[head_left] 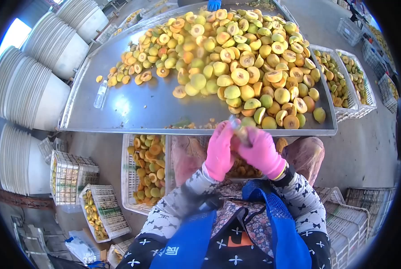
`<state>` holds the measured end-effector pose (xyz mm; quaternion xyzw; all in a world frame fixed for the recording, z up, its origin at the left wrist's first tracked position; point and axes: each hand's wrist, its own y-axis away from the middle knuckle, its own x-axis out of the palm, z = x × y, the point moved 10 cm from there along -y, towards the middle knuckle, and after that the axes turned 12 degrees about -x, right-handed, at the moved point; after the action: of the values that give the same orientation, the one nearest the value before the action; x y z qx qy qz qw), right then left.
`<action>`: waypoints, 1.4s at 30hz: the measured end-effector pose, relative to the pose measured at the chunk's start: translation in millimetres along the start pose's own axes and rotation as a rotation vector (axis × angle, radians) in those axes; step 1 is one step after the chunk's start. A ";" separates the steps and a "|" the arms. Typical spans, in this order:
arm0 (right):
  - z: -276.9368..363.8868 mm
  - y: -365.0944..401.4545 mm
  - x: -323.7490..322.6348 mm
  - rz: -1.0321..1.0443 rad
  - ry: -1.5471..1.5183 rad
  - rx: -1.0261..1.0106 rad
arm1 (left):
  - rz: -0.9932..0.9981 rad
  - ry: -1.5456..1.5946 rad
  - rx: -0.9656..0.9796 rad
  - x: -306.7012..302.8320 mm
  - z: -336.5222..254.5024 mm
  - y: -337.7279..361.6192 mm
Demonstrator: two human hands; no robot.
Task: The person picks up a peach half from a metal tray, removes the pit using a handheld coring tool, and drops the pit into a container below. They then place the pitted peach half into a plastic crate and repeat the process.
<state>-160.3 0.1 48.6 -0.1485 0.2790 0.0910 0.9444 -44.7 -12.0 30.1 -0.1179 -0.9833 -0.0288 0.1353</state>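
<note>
My left hand (219, 150) and my right hand (262, 152), both in pink gloves, are close together just over the near edge of the metal table (137, 107). Their fingers are closed around something small between them. A pale, shiny tip and a brownish part show there, too blurred to name. Just beyond my hands lies a large heap of halved yellow peaches (240, 76), many with cut faces up. Small scraps (191, 124) are scattered along the table's near edge.
Below the table at left stands a white crate (125, 179) of peach halves. More filled crates (350, 85) are at the right. A plastic bottle (100, 94) lies on the table's left side. Stacked white tubs (25, 85) line the far left. A blue-gloved hand (214, 5) is at the far edge.
</note>
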 end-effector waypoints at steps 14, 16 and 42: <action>23.8 11.6 0.5 0.024 0.580 -0.253 | 0.006 0.167 -0.083 -12.9 -9.9 -3.6; 23.8 12.7 4.0 0.040 0.601 -0.259 | 0.004 0.270 -0.164 -10.1 -10.0 -1.6; -15.0 35.6 59.8 0.193 -0.614 0.339 | -0.176 0.263 -0.372 -21.0 21.8 -6.1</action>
<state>-127.3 33.9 -4.7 0.0714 0.0064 0.1724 0.9824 -32.1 -20.7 3.2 -0.0497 -0.9415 -0.2363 0.2353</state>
